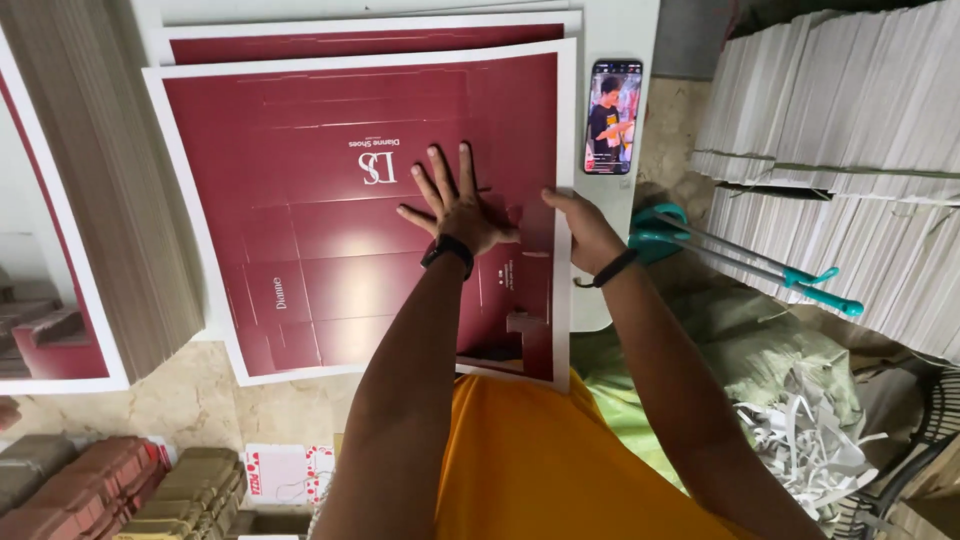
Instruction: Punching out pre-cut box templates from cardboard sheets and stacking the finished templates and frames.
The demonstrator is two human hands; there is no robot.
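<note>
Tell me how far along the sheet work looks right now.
Done: none that I can tell. In hand: left hand flat on the top maroon sheet, right hand at its right edge. Left: more sheets underneath and a tall stack at the left.

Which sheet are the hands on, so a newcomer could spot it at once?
Start at the white table. On it lies a pile of dark red printed sheets with white borders. The one meant is the top sheet: the left hand presses flat on it, and the right hand grips its right edge beside the phone.
</note>
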